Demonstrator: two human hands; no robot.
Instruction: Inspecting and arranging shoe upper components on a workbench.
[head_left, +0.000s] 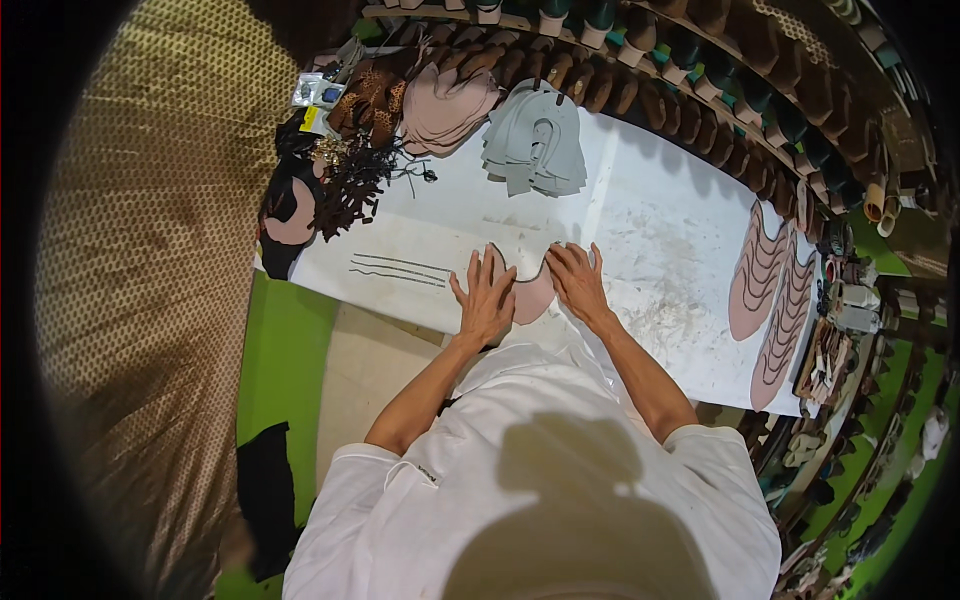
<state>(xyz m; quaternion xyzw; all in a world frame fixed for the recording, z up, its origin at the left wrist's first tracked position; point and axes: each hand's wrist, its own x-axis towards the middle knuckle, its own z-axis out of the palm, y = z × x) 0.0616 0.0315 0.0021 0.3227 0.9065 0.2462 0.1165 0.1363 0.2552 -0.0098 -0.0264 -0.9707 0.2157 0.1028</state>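
A pink shoe-upper piece (533,302) lies at the near edge of the white table, with a dark strip along its curved inner edge. My left hand (484,303) rests on its left arm with the fingers spread. On the opposite side my right hand (579,281) presses the tip of the other arm, its fingers stretched out and slightly bent. Left of my hands, several thin dark strips (400,268) lie side by side. Far right, two rows of overlapping pink pieces (757,275) with dark edging are laid out. Parts of the piece under my fingers are hidden.
Grey cut pieces (535,140) are stacked at the back, beside a stack of pink pieces (448,108). A tangle of dark strips (350,185) covers the back left corner. Shelves of shoes (690,75) curve behind the table (650,230); a patterned curtain (160,250) hangs left.
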